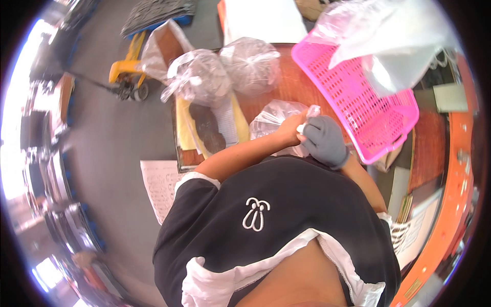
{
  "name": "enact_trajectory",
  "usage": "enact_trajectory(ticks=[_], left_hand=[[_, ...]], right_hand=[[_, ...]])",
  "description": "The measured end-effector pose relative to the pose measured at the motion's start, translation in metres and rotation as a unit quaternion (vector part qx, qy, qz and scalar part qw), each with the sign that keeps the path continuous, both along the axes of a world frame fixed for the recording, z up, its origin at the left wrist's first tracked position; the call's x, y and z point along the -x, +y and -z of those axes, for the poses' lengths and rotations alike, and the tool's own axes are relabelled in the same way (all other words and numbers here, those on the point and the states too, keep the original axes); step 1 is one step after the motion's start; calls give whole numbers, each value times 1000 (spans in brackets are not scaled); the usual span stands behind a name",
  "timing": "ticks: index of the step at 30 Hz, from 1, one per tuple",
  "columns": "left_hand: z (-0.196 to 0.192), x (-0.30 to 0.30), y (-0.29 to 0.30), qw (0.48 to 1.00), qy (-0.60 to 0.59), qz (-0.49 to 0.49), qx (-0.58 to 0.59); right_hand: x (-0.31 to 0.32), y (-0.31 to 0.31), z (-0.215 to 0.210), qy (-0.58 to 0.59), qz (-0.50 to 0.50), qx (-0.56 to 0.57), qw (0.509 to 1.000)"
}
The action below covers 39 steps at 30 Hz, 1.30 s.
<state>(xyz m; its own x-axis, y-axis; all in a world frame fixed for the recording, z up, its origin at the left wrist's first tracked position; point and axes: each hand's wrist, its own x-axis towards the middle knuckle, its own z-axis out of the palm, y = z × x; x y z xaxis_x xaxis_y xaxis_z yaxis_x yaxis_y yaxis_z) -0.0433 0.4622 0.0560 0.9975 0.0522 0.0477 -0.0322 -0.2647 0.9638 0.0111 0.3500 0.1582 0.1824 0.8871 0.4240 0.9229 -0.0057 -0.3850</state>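
Observation:
My bare left hand (290, 130) and my grey-gloved right hand (323, 139) meet in front of my chest, above the wooden table (291, 84). Both pinch the gathered white neck of a clear plastic bag (273, 118), whose body lies on the table just beyond my left hand. What is inside the bag is too unclear to tell. My black shirt hides the table's near edge.
A pink slatted basket (358, 102) sits tilted to the right with loose clear bags (394, 46) on it. Two filled, tied clear bags (199, 77) (251, 64) rest at the table's far left. A yellow pallet jack (128, 71) stands on the grey floor. An orange frame (455, 194) runs along the right.

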Motion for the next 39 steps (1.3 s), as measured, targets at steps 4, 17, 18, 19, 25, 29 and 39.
enact_trajectory(ticks=[4,17,18,19,25,29,39], left_hand=[[-6,-2,10,987,151,52,-34],[-2,8,33,966,155,56,199],[2,9,32,982,118,39,139],[5,10,31,993,81,31,86],[11,0,21,923,-240,-52,-298],[7,-9,30,853,-361,-163,-339],[18,11,22,879,-287,-137,-356]], right_hand=[[-16,-6,2,83,81,-59,991],[-12,-40,47,432,82,236,867],[-9,-43,52,434,74,242,864],[-8,-45,57,440,36,244,863],[-33,-28,85,539,114,89,830],[-41,-19,87,566,95,162,803],[-41,2,107,480,229,60,845]])
